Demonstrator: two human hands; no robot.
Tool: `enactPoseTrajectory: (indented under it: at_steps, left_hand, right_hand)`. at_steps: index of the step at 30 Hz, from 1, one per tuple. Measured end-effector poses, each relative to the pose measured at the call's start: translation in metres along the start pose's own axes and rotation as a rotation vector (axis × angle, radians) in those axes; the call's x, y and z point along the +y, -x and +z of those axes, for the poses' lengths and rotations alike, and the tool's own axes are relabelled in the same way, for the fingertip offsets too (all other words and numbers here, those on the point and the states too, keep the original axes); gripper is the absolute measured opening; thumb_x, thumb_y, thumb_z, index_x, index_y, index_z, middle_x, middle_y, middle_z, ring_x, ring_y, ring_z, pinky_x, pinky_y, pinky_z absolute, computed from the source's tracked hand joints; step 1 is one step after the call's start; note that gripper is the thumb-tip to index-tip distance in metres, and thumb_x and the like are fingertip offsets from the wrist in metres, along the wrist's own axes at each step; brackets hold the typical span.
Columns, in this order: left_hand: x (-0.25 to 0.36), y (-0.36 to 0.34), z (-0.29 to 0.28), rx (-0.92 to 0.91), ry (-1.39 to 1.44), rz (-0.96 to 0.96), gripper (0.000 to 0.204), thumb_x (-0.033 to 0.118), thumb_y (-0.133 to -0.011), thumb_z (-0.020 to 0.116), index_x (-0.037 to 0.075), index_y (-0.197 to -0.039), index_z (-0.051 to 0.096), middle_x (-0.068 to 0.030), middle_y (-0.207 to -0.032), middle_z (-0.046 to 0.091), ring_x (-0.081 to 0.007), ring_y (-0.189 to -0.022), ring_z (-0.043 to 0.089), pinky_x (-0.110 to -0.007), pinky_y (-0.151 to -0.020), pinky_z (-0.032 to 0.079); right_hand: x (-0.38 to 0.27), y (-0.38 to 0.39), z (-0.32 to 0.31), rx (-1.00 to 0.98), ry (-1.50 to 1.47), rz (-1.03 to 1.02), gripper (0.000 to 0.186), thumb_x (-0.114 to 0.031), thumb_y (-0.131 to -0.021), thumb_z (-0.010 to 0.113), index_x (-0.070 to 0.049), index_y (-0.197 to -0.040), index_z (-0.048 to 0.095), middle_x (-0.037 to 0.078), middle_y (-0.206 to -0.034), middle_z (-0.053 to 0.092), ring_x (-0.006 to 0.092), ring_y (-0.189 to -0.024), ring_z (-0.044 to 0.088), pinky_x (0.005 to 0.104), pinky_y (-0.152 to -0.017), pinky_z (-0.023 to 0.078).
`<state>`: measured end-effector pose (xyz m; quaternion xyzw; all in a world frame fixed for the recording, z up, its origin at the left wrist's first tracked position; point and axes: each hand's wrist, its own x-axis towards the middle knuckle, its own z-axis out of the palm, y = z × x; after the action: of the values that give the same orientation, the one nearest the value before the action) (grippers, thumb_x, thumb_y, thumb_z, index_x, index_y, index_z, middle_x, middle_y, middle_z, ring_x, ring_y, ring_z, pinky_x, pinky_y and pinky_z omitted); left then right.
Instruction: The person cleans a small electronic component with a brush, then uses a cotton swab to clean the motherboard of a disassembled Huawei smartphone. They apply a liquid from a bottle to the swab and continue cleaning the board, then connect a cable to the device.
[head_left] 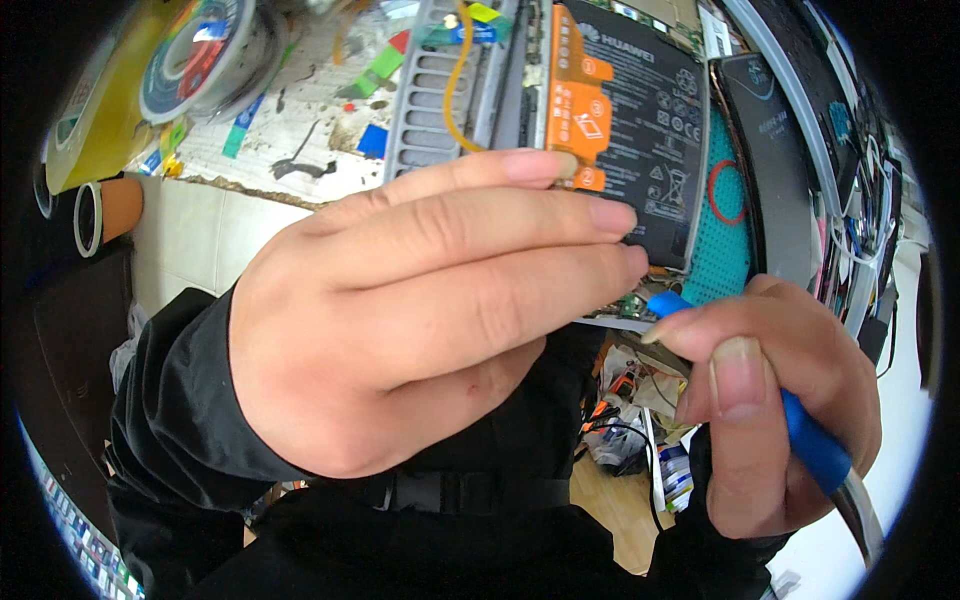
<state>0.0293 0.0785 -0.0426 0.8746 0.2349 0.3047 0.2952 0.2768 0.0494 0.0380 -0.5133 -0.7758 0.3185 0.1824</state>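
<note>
An opened phone (695,205) lies in front of me with its black battery (640,120) showing. An orange pull tab (578,115) runs along the battery's left side. My left hand (440,280) reaches across from the left, fingers stretched out and close together. Its fingertips lie over the lower part of the battery; the thumb is hidden. Close by on the right, my right hand (780,400) is closed around a slim tool with a blue grip (815,445) and a metal end. Its blue front part is at the phone's lower edge; the tip's contact is unclear.
Under the phone is a teal mat (722,255) with a red ring. A grey slotted metal tray (425,95) stands left of it. A solder spool (205,55) sits at the far left. Right are a dark panel (765,150) and bundled cables (875,220). Below, a cluttered bin (630,400).
</note>
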Motion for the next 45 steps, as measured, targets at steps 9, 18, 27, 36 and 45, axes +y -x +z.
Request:
enactPoseTrajectory:
  at_steps: [9,18,27,36,45]
  left_hand:
    - [0.004,-0.002,-0.003,-0.020,0.009,-0.063,0.019,0.002,-0.073,0.077,0.001,-0.092,0.073,-0.0150,-0.127,0.070,-0.0322,-0.126,0.062,-0.050,-0.113,0.043]
    - [0.004,-0.001,0.000,-0.005,-0.023,-0.054,0.018,0.003,-0.073,0.077,0.001,-0.090,0.074,-0.0147,-0.125,0.071,-0.0318,-0.125,0.063,-0.050,-0.113,0.044]
    - [0.007,-0.005,-0.005,-0.038,-0.110,0.008,0.021,0.003,-0.071,0.077,0.000,-0.092,0.077,-0.0149,-0.128,0.069,-0.0323,-0.125,0.063,-0.051,-0.112,0.045]
    - [0.028,-0.017,-0.039,-0.111,0.054,-0.050,0.026,0.014,-0.080,0.078,0.003,-0.104,0.076,-0.0260,-0.135,0.061,-0.0442,-0.129,0.059,-0.056,-0.113,0.039]
    - [0.027,-0.062,-0.026,0.131,-0.342,-0.127,0.042,0.005,-0.069,0.083,0.010,-0.110,0.076,-0.0215,-0.142,0.055,-0.0447,-0.135,0.050,-0.051,-0.107,0.043]
  right_hand:
    - [0.000,-0.002,0.007,0.063,-0.042,0.004,0.024,-0.013,-0.100,0.050,0.006,-0.096,0.064,0.019,-0.092,0.068,0.0088,-0.055,0.051,0.0248,-0.058,0.041]
    - [-0.005,0.000,0.012,0.192,-0.093,0.139,0.026,-0.016,-0.099,0.052,0.007,-0.095,0.064,0.020,-0.092,0.069,0.0096,-0.053,0.051,0.0248,-0.054,0.041]
    - [0.003,0.003,0.012,0.155,-0.170,0.036,0.026,-0.015,-0.098,0.055,0.006,-0.096,0.070,0.015,-0.079,0.069,0.0125,-0.051,0.055,0.0263,-0.051,0.042]
    - [0.014,0.064,-0.012,0.642,-0.254,0.162,0.020,-0.002,-0.094,0.064,0.002,-0.113,0.064,0.011,-0.085,0.067,0.0122,-0.068,0.062,0.0260,-0.064,0.050]
    - [0.103,0.095,-0.124,0.541,0.744,0.034,0.031,0.003,-0.078,0.071,-0.005,-0.108,0.073,0.014,-0.095,0.069,0.0316,-0.083,0.068,0.0371,-0.073,0.055]
